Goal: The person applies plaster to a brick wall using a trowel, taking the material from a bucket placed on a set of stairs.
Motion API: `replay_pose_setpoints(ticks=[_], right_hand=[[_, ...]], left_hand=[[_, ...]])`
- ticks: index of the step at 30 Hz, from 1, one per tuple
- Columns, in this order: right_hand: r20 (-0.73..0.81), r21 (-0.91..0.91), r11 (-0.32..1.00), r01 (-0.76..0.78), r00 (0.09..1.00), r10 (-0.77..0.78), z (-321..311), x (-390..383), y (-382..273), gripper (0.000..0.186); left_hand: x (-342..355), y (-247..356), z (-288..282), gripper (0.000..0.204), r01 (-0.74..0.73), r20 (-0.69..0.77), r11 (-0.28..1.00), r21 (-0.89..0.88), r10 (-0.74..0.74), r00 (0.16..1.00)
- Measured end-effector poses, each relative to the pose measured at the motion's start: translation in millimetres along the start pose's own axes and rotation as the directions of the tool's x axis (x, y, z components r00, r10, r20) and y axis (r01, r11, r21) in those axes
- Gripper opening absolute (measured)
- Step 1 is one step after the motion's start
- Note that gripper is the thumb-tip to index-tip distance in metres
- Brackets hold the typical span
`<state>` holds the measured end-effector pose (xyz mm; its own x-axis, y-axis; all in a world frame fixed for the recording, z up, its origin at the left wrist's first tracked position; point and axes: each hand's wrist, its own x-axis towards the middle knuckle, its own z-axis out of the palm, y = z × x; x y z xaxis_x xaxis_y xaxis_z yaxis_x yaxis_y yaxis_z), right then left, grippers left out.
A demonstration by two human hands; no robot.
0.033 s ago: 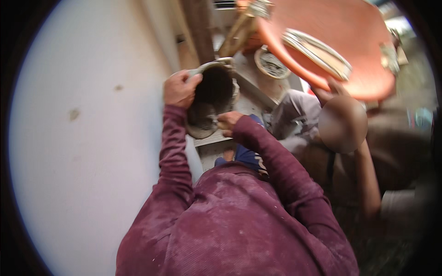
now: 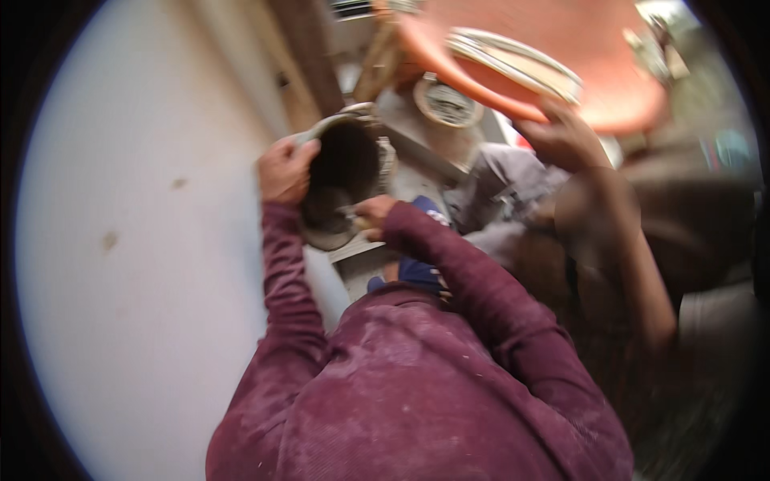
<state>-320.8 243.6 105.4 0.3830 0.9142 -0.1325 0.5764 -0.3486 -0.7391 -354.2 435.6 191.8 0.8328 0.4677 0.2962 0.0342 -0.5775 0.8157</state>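
Observation:
My left hand (image 2: 282, 172) grips the upper-left rim of a dirty, tilted bucket (image 2: 339, 159) with a dark interior. My right hand (image 2: 373, 216) is closed around a small tool's pale handle at the bucket's lower right; the tool reaches into the bucket, its head too dim and blurred to identify. Grey residue coats the bucket's lower inside. Both my forearms are in dusty maroon sleeves.
A pale wall or panel (image 2: 128, 280) fills the left. Wooden posts (image 2: 301, 56) stand behind the bucket, near a small mortar-filled container (image 2: 449, 103) on a step. At right a co-worker's hand (image 2: 561, 140) holds a large orange plastic object (image 2: 521, 32).
My hands and the bucket sit farther left in the picture, as does much of the background. The co-worker's hand and arm show higher, and the orange object has shifted up and left.

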Motion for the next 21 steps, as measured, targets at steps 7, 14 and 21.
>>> replay_pose_setpoints(ticks=[7, 14, 21], right_hand=[[-0.142, 0.300, 0.954, 0.017, 0.989, 0.027, 16, -24, 62, 0.037], [-0.216, 0.421, 0.907, 0.000, 0.971, 0.100, 13, -76, 39, 0.031], [-0.321, 0.249, 0.958, -0.143, 0.921, 0.221, 21, -101, 45, 0.036]], left_hand=[[-14, 21, 43, 0.035, -0.007, -0.123, 0.992, -0.126, -0.009, 0.992], [-21, -4, 35, 0.030, 0.132, 0.023, 0.913, -0.386, -0.134, 0.991], [-13, -24, 51, 0.043, 0.117, 0.005, 0.966, -0.230, -0.119, 0.993]])
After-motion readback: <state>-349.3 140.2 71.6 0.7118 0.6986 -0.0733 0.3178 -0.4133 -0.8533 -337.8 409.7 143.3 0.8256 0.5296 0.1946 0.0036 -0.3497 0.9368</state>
